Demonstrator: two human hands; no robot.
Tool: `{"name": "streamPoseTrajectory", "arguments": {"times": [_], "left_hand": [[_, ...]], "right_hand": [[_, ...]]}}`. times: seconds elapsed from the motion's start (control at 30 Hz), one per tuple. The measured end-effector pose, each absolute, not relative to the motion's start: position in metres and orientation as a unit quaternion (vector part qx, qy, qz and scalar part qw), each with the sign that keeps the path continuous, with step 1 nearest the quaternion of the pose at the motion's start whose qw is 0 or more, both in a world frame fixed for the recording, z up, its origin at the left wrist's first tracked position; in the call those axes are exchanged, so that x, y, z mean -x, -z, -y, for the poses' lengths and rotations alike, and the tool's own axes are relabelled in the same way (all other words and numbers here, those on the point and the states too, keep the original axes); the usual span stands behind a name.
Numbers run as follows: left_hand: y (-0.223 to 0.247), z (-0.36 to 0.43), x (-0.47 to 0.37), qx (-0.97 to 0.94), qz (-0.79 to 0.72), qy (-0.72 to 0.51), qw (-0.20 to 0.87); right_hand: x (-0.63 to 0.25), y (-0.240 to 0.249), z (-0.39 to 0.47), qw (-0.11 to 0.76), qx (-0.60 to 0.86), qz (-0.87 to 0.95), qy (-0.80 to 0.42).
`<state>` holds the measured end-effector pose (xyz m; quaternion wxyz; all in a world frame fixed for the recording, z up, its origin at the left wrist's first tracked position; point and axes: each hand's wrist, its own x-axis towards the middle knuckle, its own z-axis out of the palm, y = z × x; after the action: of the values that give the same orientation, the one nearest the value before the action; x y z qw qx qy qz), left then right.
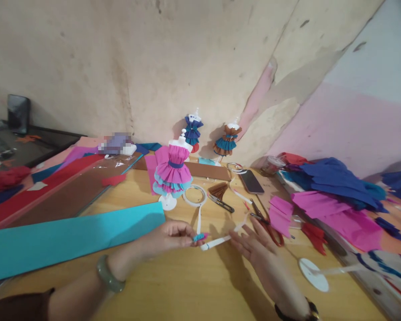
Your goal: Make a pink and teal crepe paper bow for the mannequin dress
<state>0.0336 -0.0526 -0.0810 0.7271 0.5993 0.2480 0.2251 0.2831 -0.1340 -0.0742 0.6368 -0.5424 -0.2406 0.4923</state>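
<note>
Between the fingertips of my left hand [177,234] is a small blue and pink paper piece [199,237]. My right hand [255,245] has its fingers spread beside a narrow white strip [217,242] that lies between the two hands. Another white strip runs from a tape roll [194,195] down to the small piece. Behind my left hand stands a mini dress form [175,167] in a ruffled pink and light-blue paper dress. Red-handled scissors [269,227] lie just beyond my right fingers, and small thread snips [222,203] rest near the roll.
A turquoise sheet [76,236] spreads at left. A phone [251,182] lies behind the scissors. Two more dressed forms, blue [193,128] and brown-teal [226,140], stand by the wall. Crumpled pink paper [347,218] and a white stand base [314,275] are at right.
</note>
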Motion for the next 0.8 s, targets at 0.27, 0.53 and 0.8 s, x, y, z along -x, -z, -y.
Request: {"name": "streamPoseTrajectory", "arguments": {"times": [0.27,0.53,0.8], "left_hand": [[0.082,0.052,-0.033,-0.619,-0.241,-0.191,0.723],[0.078,0.053,-0.035,-0.642,-0.263,-0.195,0.693],[0.079,0.053,-0.035,-0.651,-0.279,-0.195,0.678]], "right_hand": [[-0.309,0.036,0.127,0.651,0.578,0.382,-0.312],[-0.254,0.045,0.137,0.350,0.450,0.789,-0.227],[-0.247,0.061,0.139,0.333,0.442,0.827,-0.104]]}}
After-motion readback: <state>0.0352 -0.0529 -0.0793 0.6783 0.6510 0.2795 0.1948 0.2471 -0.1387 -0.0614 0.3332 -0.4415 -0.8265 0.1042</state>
